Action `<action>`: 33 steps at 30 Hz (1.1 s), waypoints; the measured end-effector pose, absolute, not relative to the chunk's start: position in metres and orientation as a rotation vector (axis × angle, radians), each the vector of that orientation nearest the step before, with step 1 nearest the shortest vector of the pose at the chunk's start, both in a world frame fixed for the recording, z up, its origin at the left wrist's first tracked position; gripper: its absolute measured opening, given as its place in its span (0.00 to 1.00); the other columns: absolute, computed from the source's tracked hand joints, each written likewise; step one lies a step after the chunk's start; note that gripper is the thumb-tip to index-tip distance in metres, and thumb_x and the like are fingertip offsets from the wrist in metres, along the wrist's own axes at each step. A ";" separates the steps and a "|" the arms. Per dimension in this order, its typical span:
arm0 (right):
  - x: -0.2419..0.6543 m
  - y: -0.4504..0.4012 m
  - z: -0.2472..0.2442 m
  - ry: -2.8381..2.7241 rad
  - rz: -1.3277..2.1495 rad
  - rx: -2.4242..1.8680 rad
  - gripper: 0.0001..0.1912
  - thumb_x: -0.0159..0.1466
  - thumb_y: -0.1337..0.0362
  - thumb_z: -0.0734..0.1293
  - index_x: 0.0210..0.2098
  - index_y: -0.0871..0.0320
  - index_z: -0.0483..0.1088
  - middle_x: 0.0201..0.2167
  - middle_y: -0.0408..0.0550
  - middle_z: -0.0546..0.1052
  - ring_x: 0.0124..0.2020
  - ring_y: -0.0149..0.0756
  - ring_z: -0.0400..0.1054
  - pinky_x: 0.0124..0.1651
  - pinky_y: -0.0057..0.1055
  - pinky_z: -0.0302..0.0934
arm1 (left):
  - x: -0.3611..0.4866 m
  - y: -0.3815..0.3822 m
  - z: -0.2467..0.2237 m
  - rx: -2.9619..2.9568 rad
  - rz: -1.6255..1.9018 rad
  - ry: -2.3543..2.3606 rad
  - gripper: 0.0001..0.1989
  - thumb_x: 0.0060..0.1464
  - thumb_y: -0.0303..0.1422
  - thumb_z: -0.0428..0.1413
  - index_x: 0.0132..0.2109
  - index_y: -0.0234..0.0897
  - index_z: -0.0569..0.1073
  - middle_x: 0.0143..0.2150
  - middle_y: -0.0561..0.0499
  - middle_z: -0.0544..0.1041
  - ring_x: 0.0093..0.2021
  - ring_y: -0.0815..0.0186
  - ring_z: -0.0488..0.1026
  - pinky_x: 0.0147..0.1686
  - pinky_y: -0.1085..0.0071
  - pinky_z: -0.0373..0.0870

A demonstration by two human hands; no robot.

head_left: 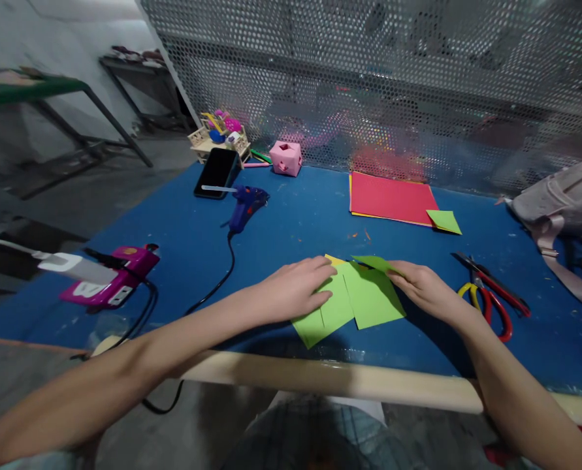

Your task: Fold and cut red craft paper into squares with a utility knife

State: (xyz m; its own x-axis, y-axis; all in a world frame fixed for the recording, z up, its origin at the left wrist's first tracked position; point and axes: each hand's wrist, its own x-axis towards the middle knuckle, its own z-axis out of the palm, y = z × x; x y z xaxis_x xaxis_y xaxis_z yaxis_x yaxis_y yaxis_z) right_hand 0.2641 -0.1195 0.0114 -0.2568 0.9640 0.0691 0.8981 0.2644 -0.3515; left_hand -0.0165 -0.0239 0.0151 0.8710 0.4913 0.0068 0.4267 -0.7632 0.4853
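Several light green paper pieces (334, 303) overlap on the blue table near its front edge, with a bit of yellow paper (336, 260) showing behind them. My left hand (298, 287) lies flat on the left part of these papers, thumb apart from the fingers. To its right, my right hand (425, 287) pinches a darker-looking green piece (373, 262) by its right end, raised and tilted over the other sheets. The fingertips under that piece are partly hidden.
Scissors (484, 294) and a red-handled tool (503, 292) lie right. Red sheets (393, 199) with a green square (445, 220) are behind. A blue glue gun (245, 205), phone (217, 173), pink box (286, 158) and magenta power block (119, 277) stand left; a bag (562, 196) is far right.
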 end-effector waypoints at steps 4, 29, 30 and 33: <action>0.257 -0.116 0.011 -2.189 0.112 -1.631 0.21 0.68 0.68 0.56 0.59 0.52 0.68 0.59 0.53 0.72 0.59 0.42 0.67 0.58 0.44 0.65 | 0.012 -0.009 0.014 2.344 0.522 0.730 0.26 0.56 0.29 0.51 0.62 0.34 0.63 0.58 0.41 0.69 0.47 0.60 0.73 0.51 0.63 0.69; 0.170 -0.128 0.009 -2.545 -0.089 -1.273 0.25 0.65 0.52 0.62 0.59 0.55 0.64 0.65 0.60 0.62 0.69 0.57 0.46 0.65 0.62 0.44 | 0.015 0.033 0.019 0.960 1.050 0.831 0.09 0.41 0.22 0.58 0.34 0.32 0.73 0.28 0.54 0.73 0.28 0.72 0.69 0.31 0.75 0.67; 0.156 -0.129 0.007 -2.668 0.008 -1.187 0.25 0.64 0.49 0.63 0.57 0.54 0.66 0.64 0.59 0.64 0.68 0.59 0.48 0.64 0.64 0.44 | 0.012 0.037 0.021 0.947 1.082 0.836 0.09 0.41 0.21 0.57 0.34 0.32 0.73 0.28 0.54 0.72 0.28 0.73 0.68 0.31 0.75 0.67; 0.117 -0.124 -0.007 -2.839 0.127 -1.044 0.19 0.65 0.56 0.63 0.54 0.53 0.68 0.66 0.55 0.61 0.67 0.60 0.51 0.62 0.65 0.46 | 0.007 0.043 0.022 0.922 1.120 0.848 0.08 0.40 0.21 0.57 0.33 0.31 0.73 0.27 0.54 0.71 0.28 0.73 0.68 0.31 0.76 0.66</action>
State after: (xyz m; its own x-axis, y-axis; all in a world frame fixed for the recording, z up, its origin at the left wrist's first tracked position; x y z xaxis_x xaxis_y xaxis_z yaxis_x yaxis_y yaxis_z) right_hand 0.1166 -0.1242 -0.0066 -0.7563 0.6496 0.0780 0.6400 0.7593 -0.1178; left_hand 0.0068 0.0426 0.0218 0.2247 0.9697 -0.0961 -0.3557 0.1735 0.9184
